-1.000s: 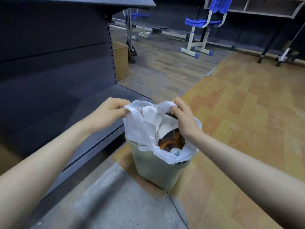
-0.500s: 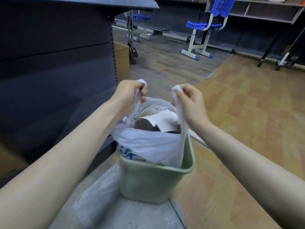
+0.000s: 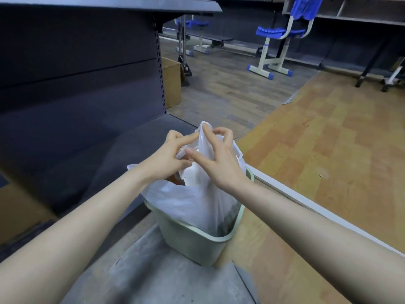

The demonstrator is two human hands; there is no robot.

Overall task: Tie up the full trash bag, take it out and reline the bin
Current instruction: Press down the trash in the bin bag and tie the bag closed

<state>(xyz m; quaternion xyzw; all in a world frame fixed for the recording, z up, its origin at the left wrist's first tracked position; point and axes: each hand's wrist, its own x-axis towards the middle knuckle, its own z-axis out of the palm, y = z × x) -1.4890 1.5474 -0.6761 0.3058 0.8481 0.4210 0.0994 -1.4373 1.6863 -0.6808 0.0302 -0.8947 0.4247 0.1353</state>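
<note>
We are pinching the two ears of the bag (image 3: 192, 200) with our left hand (image 3: 168, 156) and right hand (image 3: 219, 163), right above the bin (image 3: 197, 242) it is sitting in. The thin plastic could be slipping or tearing if we are pulling too hard.

Inside the bin (image 3: 192, 240), the white trash bag (image 3: 188, 207) is hiding its own lower part and most of its contents. Above the bin, the left hand (image 3: 166, 159) and right hand (image 3: 219, 163) are covering the bag's handles. Beyond the bin, the top edge is cutting off the blue chair (image 3: 282, 31).
</note>
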